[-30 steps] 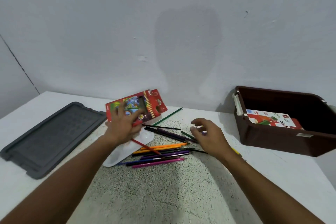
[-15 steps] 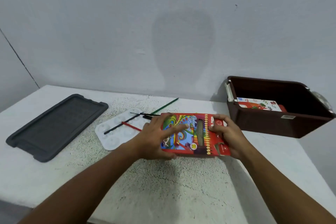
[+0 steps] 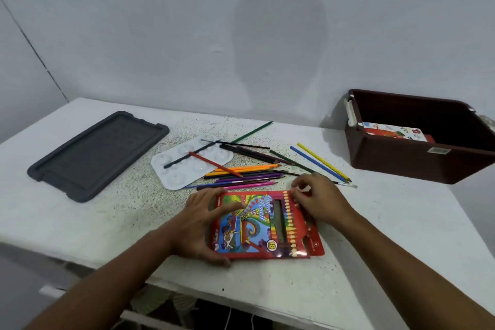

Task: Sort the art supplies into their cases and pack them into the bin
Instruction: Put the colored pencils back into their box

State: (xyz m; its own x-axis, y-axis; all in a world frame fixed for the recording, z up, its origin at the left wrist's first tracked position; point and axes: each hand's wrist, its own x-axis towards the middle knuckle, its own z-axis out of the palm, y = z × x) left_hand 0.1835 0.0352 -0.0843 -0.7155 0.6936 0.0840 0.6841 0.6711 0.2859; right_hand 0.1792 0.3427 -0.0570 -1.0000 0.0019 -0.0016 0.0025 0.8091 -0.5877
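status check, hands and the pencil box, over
Left hand grips pencil box flat on table; right hand pinches its flap end. Loose pencils unpacked beyond. Bin far right.

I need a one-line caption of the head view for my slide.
Both hands, left and right, hold a red pencil box flat on the table; loose pencils lie beyond it.

Both my forearms reach forward from the lower corners, converging. My left hand [image 3: 203, 225] lies palm down, fingers spread, thumb hooked under the near edge of the pencil box [image 3: 257, 225]. My right hand [image 3: 318, 201] curls its fingertips, pinching the box's far right corner.
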